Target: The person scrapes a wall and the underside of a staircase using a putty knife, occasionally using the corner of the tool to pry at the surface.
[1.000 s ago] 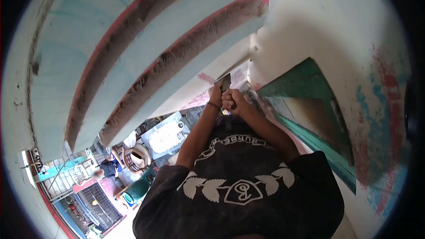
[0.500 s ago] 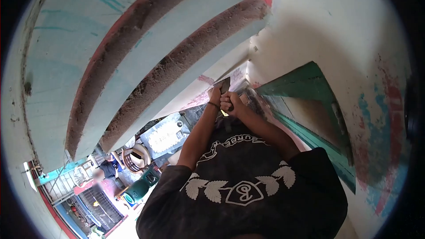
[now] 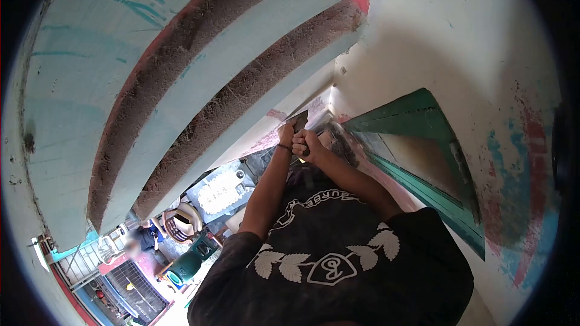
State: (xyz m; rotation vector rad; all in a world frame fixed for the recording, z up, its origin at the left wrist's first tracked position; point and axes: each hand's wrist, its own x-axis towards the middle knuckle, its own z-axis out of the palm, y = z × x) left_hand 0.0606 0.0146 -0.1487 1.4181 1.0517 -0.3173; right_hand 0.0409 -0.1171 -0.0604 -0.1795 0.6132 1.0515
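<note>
A flat, dark-bladed scraper (image 3: 301,119) is held out in front of my chest, its blade up against the pale, pink-stained wall (image 3: 275,133). My left hand (image 3: 286,135), with a dark band at the wrist, is closed around the tool's left side near the blade. Just below and to the right, my right hand (image 3: 303,145) makes a fist at the lower end, where the handle is hidden by the fingers. Both hands touch or nearly touch each other.
Curved, rough brown ledges (image 3: 223,99) hang overhead at left. A green-framed panel (image 3: 417,115) juts from the right wall. Lower left are a table with a patterned cloth (image 3: 220,192), a chair (image 3: 183,220), a green barrel (image 3: 184,267) and another person (image 3: 143,238).
The view has tilted slightly, and my hands and the scraper appear a little lower and further left. Both hands keep the same grip.
</note>
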